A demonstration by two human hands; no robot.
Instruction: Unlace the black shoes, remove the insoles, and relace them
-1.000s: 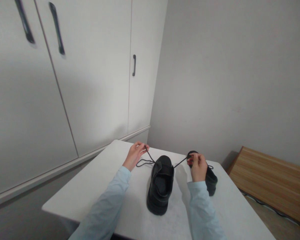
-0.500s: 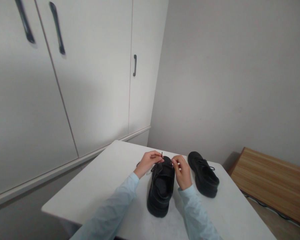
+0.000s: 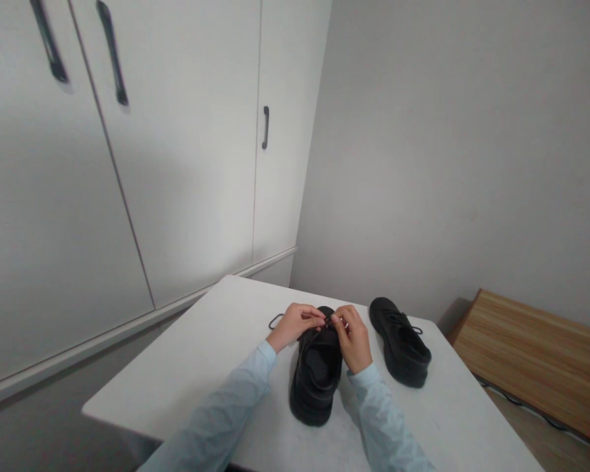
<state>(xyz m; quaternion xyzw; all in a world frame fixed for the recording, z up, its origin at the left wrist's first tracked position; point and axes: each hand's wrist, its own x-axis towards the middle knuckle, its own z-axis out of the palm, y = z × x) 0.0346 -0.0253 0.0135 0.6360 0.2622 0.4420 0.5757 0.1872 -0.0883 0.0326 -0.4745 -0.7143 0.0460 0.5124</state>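
Observation:
A black lace-up shoe (image 3: 313,387) stands upright on the white table, its heel toward me and its toe pointing away. Over its front, my left hand (image 3: 297,324) and my right hand (image 3: 353,334) nearly meet, fingertips pinched at the lacing. Both appear to hold the dark shoelace, though the fingers cover most of it. One loop of the shoelace (image 3: 275,321) sticks out on the table beyond my left hand. To the right of my right hand sits a second black shoe (image 3: 398,341), laced, also with its heel toward me.
The white table (image 3: 187,373) has rounded corners. White cabinet doors (image 3: 191,164) with dark handles rise at the left, and a grey wall (image 3: 452,151) is behind. A wood-grained board or low furniture piece (image 3: 535,354) lies at the right, with a cable along its lower edge.
My hands have come closer together over the front of the shoe. A lace end that stuck up from my left fingers is now down among the fingertips. Both shoes stay put.

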